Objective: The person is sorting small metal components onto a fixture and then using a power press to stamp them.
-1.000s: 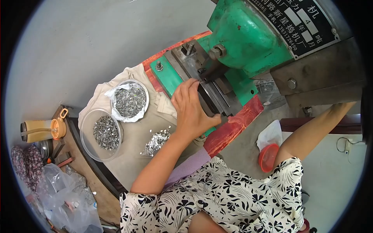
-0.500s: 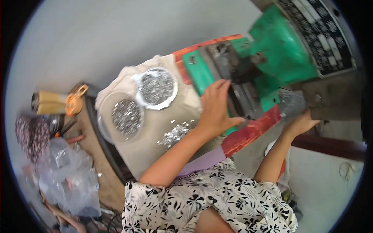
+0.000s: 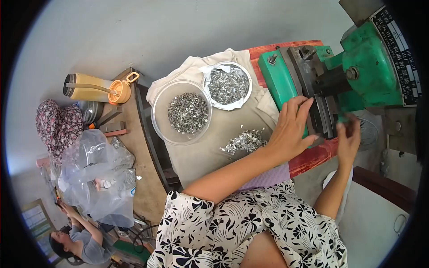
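A green bench press (image 3: 373, 62) stands at the right, its dark steel die (image 3: 322, 111) under the ram. My left hand (image 3: 292, 127) reaches to the near left side of the die, fingers stretched and thumb apart, fingertips against the die's edge. Beside the die's right end is my right hand (image 3: 348, 140), raised and smeared by motion; whether it holds anything does not show. Left of my left forearm lies a loose pile of small shiny metal pieces (image 3: 245, 142) on a beige cloth (image 3: 232, 120).
A clear round tub (image 3: 156, 120) and a white-lined bowl (image 3: 246, 91) hold many small metal parts. On the wooden table (image 3: 145, 172) at left are a yellow bottle (image 3: 89, 87), plastic bags (image 3: 96, 183) and floral cloth (image 3: 58, 125). Another person (image 3: 85, 243) sits at lower left.
My right hand has come in from beyond the press's right side to the die's right end. My left hand stays by the die. The whole view has shifted.
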The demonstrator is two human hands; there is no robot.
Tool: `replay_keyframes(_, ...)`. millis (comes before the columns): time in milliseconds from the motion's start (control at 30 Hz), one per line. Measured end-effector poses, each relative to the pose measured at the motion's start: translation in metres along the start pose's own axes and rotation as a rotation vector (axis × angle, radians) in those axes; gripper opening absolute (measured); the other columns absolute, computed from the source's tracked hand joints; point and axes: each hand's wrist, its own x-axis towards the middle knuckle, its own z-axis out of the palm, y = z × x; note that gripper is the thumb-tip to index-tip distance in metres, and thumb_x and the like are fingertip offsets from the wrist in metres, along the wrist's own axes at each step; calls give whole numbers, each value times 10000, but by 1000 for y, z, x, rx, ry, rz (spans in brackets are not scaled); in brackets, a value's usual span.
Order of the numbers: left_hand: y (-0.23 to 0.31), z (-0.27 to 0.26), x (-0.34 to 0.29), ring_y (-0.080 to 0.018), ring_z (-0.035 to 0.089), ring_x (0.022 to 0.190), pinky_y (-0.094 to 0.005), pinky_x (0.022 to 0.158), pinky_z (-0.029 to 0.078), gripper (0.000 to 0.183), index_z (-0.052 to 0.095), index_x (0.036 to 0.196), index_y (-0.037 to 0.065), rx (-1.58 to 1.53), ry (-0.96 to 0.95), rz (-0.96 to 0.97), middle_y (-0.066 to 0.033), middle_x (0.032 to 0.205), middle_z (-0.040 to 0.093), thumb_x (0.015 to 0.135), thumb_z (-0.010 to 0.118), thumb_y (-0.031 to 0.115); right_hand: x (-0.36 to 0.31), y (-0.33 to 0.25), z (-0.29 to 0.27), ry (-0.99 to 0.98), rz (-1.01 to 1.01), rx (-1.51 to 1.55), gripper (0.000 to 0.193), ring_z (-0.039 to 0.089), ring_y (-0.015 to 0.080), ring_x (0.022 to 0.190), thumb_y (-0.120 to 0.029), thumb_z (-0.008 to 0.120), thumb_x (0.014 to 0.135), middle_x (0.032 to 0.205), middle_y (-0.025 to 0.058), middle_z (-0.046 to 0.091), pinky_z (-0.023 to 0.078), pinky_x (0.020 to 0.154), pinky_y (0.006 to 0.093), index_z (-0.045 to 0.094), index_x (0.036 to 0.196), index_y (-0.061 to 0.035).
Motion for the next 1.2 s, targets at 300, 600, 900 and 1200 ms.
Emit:
replay_keyframes(300, 18, -11, -15, -307, 612, 1059, -394, 878, 511, 374, 576, 1231, 17, -222, -84, 16, -147, 1160, 550, 878, 682, 86, -39, -9, -1, -124, -240, -522, 245, 467, 377, 626, -162, 674, 920, 769, 177, 501, 399, 565, 415, 496, 881, 2)
replay_keyframes(600, 39, -60, -16, -150, 664, 903, -300, 770, 556, 387, 570, 1263, -33, -770, -399, -446, -130, 1084, 661, 1023, 571, 271, -90, -49, -23, -197, -416, -451, 203, 591, 382, 759, -137, 610, 904, 873, 187, 592, 487, 679, 405, 583, 993, 44)
replay_keyframes(900, 8, -216, -37, -131, 644, 1023, -278, 930, 506, 310, 687, 1218, 3, -495, -61, -345, -83, 1144, 709, 909, 676, 30, -16, -124, 141, -473, -19, 719, 211, 630, 113, 973, -9, 680, 919, 1024, 93, 643, 532, 831, 258, 566, 1088, 46)
replay_keyframes(1200, -22, -261, -52, -131, 613, 1002, -270, 912, 473, 351, 670, 1245, -18, 85, 211, -294, -80, 1106, 685, 895, 665, 7, -4, -150, 199, -550, 12, 694, 239, 692, 148, 913, -39, 728, 892, 957, 131, 697, 560, 818, 258, 587, 1032, 94)
